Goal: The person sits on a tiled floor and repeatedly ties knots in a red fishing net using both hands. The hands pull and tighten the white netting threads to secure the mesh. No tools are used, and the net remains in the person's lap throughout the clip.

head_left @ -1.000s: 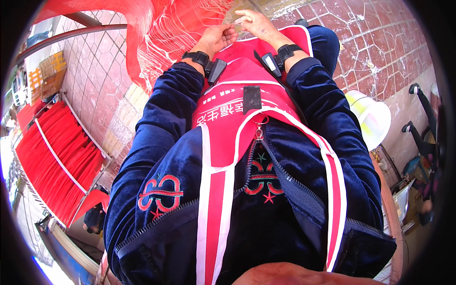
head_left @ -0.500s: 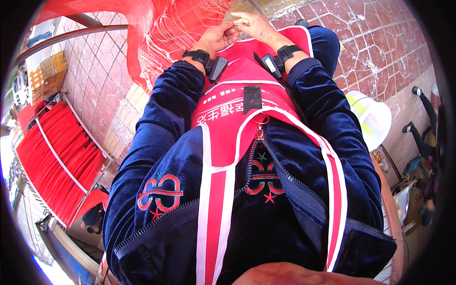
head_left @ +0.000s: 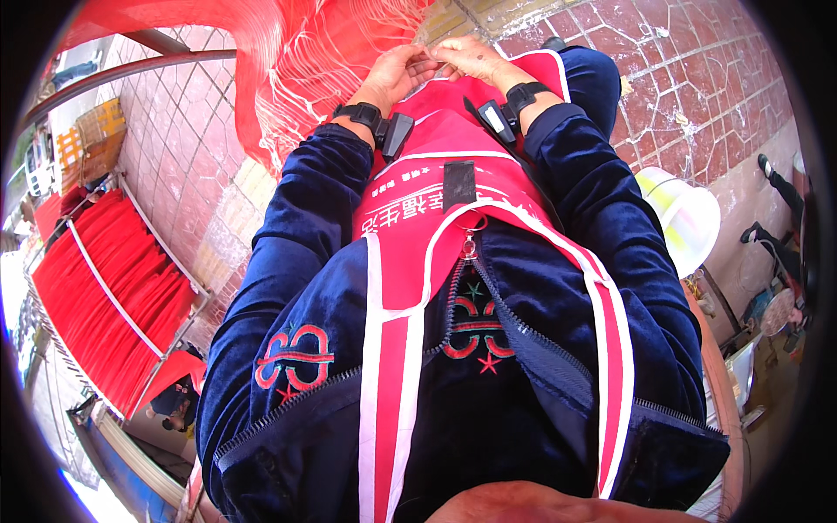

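Closest to us we see a dark blue jacket (head_left: 488, 410) with red and green stitched shapes on it. Over the jacket hangs a red apron (head_left: 453, 183) with white edges. The jacket's zipper is open partway down the front.

Going farther out, two blue sleeves reach away from the body. Each wrist wears a black band with a small black box on it. The left band (head_left: 370, 118) sits above the left sleeve, and the right band (head_left: 514, 100) sits above the right sleeve.

Past the bands, the left hand (head_left: 397, 74) and the right hand (head_left: 471, 57) come together, fingertips touching. Both hands are curled almost closed, and they pinch thin pale threads (head_left: 433, 59) between the fingertips. The threads are so fine that we cannot tell how many each hand has.

These threads belong to the red cloth (head_left: 296, 61), which hangs just beyond the hands, up and to the left. Its fringe (head_left: 305, 96) of pale strings dangles beside the left hand.

To the right, lower down, a white hard hat (head_left: 684, 213) sits on the ground. Under everything is a floor of red brick tiles (head_left: 697, 78). Far off to the left, more red cloth lies spread on a long rack (head_left: 105, 288).
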A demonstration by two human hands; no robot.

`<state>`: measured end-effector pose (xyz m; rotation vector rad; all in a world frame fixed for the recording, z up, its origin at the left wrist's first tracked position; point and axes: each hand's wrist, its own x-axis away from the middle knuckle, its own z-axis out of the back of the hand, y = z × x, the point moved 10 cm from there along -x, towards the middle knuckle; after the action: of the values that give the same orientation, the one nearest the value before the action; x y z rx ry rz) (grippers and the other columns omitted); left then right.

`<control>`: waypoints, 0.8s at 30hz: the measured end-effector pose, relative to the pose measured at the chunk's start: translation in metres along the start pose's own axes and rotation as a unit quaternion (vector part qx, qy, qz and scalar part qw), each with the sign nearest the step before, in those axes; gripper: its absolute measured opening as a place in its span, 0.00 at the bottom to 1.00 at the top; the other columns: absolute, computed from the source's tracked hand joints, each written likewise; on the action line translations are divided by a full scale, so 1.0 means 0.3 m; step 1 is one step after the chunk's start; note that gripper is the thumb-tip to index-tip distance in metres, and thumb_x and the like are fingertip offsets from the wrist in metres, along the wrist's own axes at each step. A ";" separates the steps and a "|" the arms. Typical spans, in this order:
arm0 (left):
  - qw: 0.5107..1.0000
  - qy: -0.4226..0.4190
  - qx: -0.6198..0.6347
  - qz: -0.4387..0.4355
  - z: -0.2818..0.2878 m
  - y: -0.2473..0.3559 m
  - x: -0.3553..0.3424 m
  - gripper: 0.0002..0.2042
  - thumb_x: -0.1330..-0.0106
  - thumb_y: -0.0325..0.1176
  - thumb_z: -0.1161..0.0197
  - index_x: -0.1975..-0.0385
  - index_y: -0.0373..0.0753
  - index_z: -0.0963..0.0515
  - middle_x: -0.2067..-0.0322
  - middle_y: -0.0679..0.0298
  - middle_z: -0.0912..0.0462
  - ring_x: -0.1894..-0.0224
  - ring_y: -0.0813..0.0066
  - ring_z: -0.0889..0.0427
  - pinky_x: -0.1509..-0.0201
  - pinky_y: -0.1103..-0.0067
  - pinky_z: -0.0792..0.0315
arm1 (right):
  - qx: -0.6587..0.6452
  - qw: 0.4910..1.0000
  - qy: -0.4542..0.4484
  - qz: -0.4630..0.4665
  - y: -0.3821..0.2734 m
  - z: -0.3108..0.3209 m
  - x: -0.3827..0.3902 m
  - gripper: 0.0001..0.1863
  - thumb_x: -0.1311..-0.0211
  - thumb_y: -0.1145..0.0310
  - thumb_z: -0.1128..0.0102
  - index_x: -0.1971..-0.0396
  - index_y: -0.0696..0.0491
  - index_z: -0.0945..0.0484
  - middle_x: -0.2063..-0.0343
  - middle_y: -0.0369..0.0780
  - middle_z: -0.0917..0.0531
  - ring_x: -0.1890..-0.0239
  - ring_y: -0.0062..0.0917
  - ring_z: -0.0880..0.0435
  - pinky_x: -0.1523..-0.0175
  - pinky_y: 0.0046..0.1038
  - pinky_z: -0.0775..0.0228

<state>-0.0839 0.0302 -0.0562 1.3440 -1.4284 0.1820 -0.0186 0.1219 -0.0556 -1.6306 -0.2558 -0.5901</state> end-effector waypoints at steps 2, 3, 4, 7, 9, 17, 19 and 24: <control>1.000 -0.003 0.005 -0.003 0.002 0.005 0.008 0.08 0.38 0.34 0.45 0.67 0.35 0.25 0.67 0.58 0.20 0.62 0.69 0.20 0.53 0.74 0.26 | -0.008 1.000 -0.007 -0.006 -0.004 -0.010 0.003 0.24 0.39 0.50 0.50 0.56 0.55 0.25 0.66 0.38 0.20 0.68 0.22 0.21 0.64 0.21 0.27; 1.000 -0.005 0.012 -0.006 0.004 0.008 0.012 0.09 0.38 0.34 0.45 0.67 0.35 0.25 0.67 0.58 0.20 0.62 0.69 0.21 0.53 0.74 0.26 | -0.016 1.000 0.000 -0.002 -0.010 -0.009 0.005 0.25 0.39 0.48 0.52 0.55 0.55 0.25 0.66 0.39 0.20 0.68 0.23 0.21 0.63 0.21 0.27; 1.000 -0.008 0.019 -0.009 0.005 0.011 0.016 0.09 0.38 0.34 0.45 0.67 0.35 0.25 0.68 0.58 0.20 0.62 0.69 0.21 0.53 0.74 0.27 | -0.022 1.000 0.010 -0.001 -0.012 -0.004 0.008 0.26 0.39 0.46 0.53 0.55 0.55 0.25 0.66 0.39 0.20 0.68 0.24 0.21 0.63 0.22 0.27; 0.999 -0.021 0.033 -0.008 0.003 0.016 0.025 0.09 0.37 0.35 0.46 0.67 0.35 0.25 0.67 0.58 0.20 0.62 0.68 0.21 0.54 0.74 0.27 | -0.028 0.999 0.010 -0.015 -0.010 0.000 0.011 0.31 0.39 0.42 0.59 0.55 0.55 0.25 0.63 0.41 0.20 0.66 0.26 0.21 0.61 0.23 0.27; 0.998 -0.042 0.041 0.005 -0.010 0.011 0.031 0.09 0.37 0.35 0.46 0.67 0.36 0.25 0.68 0.59 0.20 0.62 0.68 0.20 0.54 0.74 0.27 | 0.014 0.999 -0.002 -0.034 -0.001 -0.001 0.014 0.33 0.39 0.40 0.61 0.54 0.55 0.26 0.61 0.41 0.21 0.65 0.27 0.21 0.60 0.25 0.27; 0.995 -0.079 0.065 0.016 -0.019 0.009 0.040 0.09 0.37 0.36 0.47 0.66 0.37 0.25 0.70 0.59 0.19 0.64 0.67 0.20 0.54 0.73 0.26 | -0.054 0.998 -0.002 -0.012 -0.009 -0.019 0.014 0.30 0.37 0.43 0.60 0.49 0.52 0.29 0.56 0.41 0.22 0.61 0.28 0.21 0.55 0.28 0.29; 0.996 -0.065 0.057 0.019 -0.006 0.002 0.037 0.10 0.36 0.36 0.48 0.65 0.36 0.25 0.68 0.57 0.19 0.63 0.67 0.20 0.54 0.72 0.26 | -0.124 0.991 -0.050 -0.019 -0.007 -0.048 0.019 0.27 0.37 0.47 0.56 0.48 0.52 0.30 0.57 0.40 0.22 0.59 0.27 0.22 0.53 0.28 0.29; 0.997 -0.080 0.011 0.018 -0.021 -0.007 0.045 0.12 0.36 0.36 0.49 0.61 0.35 0.26 0.64 0.55 0.20 0.59 0.65 0.21 0.50 0.71 0.27 | -0.210 0.975 -0.065 0.031 -0.040 -0.066 0.024 0.20 0.39 0.58 0.48 0.51 0.53 0.28 0.58 0.41 0.21 0.57 0.27 0.21 0.53 0.31 0.28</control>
<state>-0.0752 0.0259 -0.0449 1.3763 -1.5901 0.1157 -0.0228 0.1033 -0.0406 -2.0820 -0.1823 -0.5123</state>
